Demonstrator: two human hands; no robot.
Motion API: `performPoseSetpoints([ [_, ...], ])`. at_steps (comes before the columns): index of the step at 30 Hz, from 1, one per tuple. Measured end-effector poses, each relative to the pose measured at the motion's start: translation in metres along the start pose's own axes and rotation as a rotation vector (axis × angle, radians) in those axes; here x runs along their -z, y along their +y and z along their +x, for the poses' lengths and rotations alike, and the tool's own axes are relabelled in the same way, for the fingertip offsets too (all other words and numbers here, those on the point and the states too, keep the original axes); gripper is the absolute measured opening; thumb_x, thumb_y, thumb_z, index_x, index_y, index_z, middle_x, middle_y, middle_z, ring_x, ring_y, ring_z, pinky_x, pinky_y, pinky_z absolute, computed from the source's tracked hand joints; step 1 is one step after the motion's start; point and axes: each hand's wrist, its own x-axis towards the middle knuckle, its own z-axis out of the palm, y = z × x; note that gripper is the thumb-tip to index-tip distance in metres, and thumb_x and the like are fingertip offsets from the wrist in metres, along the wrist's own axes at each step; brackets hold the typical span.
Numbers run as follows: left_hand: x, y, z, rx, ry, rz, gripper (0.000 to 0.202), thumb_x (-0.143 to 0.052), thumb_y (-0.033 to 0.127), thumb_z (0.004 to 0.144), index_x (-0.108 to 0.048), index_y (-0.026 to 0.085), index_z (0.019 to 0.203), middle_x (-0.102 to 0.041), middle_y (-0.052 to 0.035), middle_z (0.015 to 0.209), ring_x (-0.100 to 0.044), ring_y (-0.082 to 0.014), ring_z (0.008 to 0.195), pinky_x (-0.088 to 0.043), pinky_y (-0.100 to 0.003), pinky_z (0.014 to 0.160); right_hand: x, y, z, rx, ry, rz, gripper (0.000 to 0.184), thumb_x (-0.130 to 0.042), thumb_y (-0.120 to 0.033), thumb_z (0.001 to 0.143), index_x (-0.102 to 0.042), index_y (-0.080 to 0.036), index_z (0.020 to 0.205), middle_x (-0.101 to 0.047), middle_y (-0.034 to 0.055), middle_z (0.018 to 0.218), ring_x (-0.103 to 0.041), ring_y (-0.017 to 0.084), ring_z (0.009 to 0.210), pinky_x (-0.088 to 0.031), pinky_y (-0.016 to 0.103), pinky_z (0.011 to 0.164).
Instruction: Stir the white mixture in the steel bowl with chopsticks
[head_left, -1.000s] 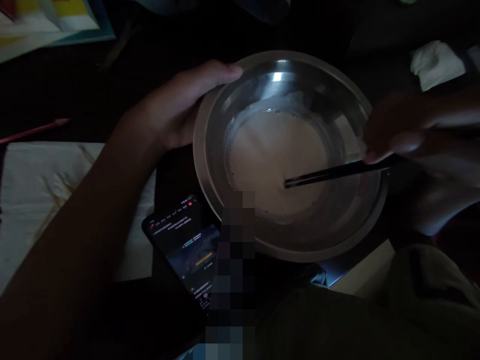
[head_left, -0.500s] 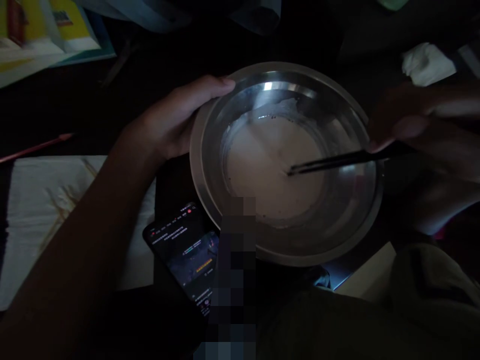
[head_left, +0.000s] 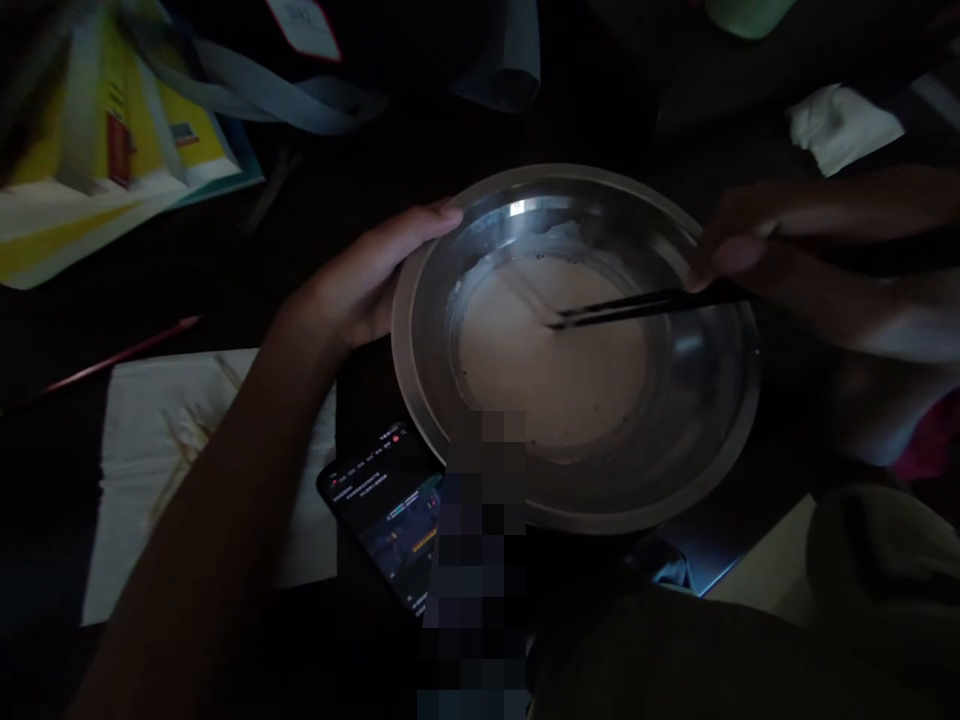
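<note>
A wide steel bowl (head_left: 720, 440) holds a pale, smooth liquid (head_left: 540, 380) with a few small bubbles along its edge. My left hand (head_left: 375, 270) grips the bowl's left side, its thumb over the rim and the other fingers hidden beneath. From the right, my right hand (head_left: 780, 250) is closed around a pair of dark chopsticks (head_left: 637, 306). Their tips dip into the liquid near the middle of the bowl. Pixel blocks cover part of the bowl's lower left.
A lit phone (head_left: 390, 510) lies left of the bowl, near a white napkin (head_left: 127, 500) bearing several thin sticks. A red pencil (head_left: 127, 350) lies beyond it. Yellow books (head_left: 150, 140) are at the upper left, a crumpled tissue (head_left: 847, 130) at the upper right.
The chopstick tips have shifted left and slightly up within the liquid, with my right hand moving left. My left hand stays on the rim; the whole view has shifted a little.
</note>
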Motion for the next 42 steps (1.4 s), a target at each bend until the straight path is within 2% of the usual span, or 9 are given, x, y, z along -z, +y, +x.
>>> performPoseSetpoints([
  [2,0.0,0.0,0.0,-0.016,-0.026,-0.008,0.027,-0.037,0.017,0.097,-0.062,0.006,0.098,-0.064,0.0028,0.064,-0.061,-0.005,0.055,-0.05,-0.015,0.065,0.003,0.002,-0.002,0.064,-0.032,0.02,0.029,-0.051,-0.04,0.098,-0.064,-0.024,0.079,-0.065,-0.0014,0.076,-0.062,0.01,0.071,-0.042,0.029,0.055],
  [7,0.007,-0.005,0.002,-0.059,-0.055,-0.051,0.02,-0.056,0.022,0.092,-0.063,0.008,0.104,-0.064,0.0026,0.059,-0.061,-0.0076,0.055,-0.052,-0.015,0.061,-0.013,0.005,0.006,0.315,-0.291,0.105,0.022,-0.054,-0.037,0.097,-0.066,-0.02,0.091,-0.066,0.0,0.085,-0.063,0.008,0.076,-0.048,0.023,0.063],
  [11,0.01,-0.007,0.004,-0.054,-0.058,-0.049,0.02,-0.056,0.022,0.091,-0.063,0.009,0.104,-0.066,0.0024,0.061,-0.059,-0.007,0.053,-0.052,-0.016,0.062,-0.023,0.004,0.011,0.27,-0.107,0.013,0.014,-0.057,-0.032,0.095,-0.065,-0.02,0.095,-0.066,0.0015,0.092,-0.061,0.011,0.087,-0.047,0.028,0.075],
  [16,0.01,-0.006,0.003,-0.082,-0.125,-0.063,0.021,-0.056,0.022,0.091,-0.066,0.009,0.104,-0.067,0.0013,0.066,-0.06,-0.0075,0.057,-0.053,-0.017,0.066,-0.007,0.003,0.003,0.238,0.009,-0.047,0.011,-0.058,-0.027,0.093,-0.061,-0.022,0.084,-0.06,0.0014,0.079,-0.057,0.012,0.071,-0.043,0.031,0.063],
  [20,0.012,-0.008,0.005,-0.083,-0.106,-0.034,0.022,-0.061,0.026,0.089,-0.068,0.011,0.104,-0.067,0.0006,0.068,-0.065,-0.011,0.064,-0.054,-0.02,0.068,0.003,0.007,-0.001,0.233,-0.183,0.068,0.026,-0.049,-0.031,0.098,-0.06,-0.02,0.077,-0.059,0.0016,0.071,-0.057,0.01,0.061,-0.042,0.027,0.05],
  [23,0.013,-0.008,0.007,-0.072,-0.058,0.027,0.021,-0.057,0.024,0.088,-0.07,0.015,0.102,-0.067,0.0021,0.069,-0.069,-0.0136,0.075,-0.055,-0.021,0.072,-0.004,0.008,0.005,0.328,-0.318,0.122,0.023,-0.051,-0.032,0.097,-0.064,-0.019,0.084,-0.061,0.0004,0.073,-0.058,0.007,0.063,-0.043,0.022,0.052],
  [30,0.014,-0.008,0.006,-0.057,0.021,0.06,0.016,-0.061,0.027,0.085,-0.071,0.016,0.091,-0.07,0.002,0.078,-0.068,-0.0109,0.072,-0.054,-0.017,0.066,-0.021,-0.001,0.013,0.278,-0.135,0.036,0.017,-0.057,-0.032,0.094,-0.065,-0.017,0.093,-0.066,0.0028,0.089,-0.06,0.01,0.087,-0.045,0.025,0.077],
  [35,0.014,-0.008,0.005,-0.058,0.019,0.079,0.021,-0.061,0.028,0.084,-0.072,0.018,0.099,-0.071,-0.0001,0.076,-0.07,-0.0142,0.079,-0.055,-0.019,0.072,-0.008,0.003,0.006,0.236,0.014,-0.007,0.017,-0.057,-0.026,0.094,-0.058,-0.018,0.079,-0.057,-0.0002,0.074,-0.053,0.008,0.069,-0.04,0.025,0.062],
  [42,0.015,-0.009,0.007,-0.068,-0.044,0.079,0.03,-0.063,0.031,0.083,-0.072,0.019,0.108,-0.071,0.0001,0.074,-0.068,-0.0131,0.071,-0.055,-0.019,0.071,-0.012,0.002,0.009,0.415,-0.312,0.134,0.017,-0.054,-0.026,0.095,-0.062,-0.017,0.082,-0.06,0.0003,0.075,-0.058,0.007,0.068,-0.044,0.02,0.06],
])
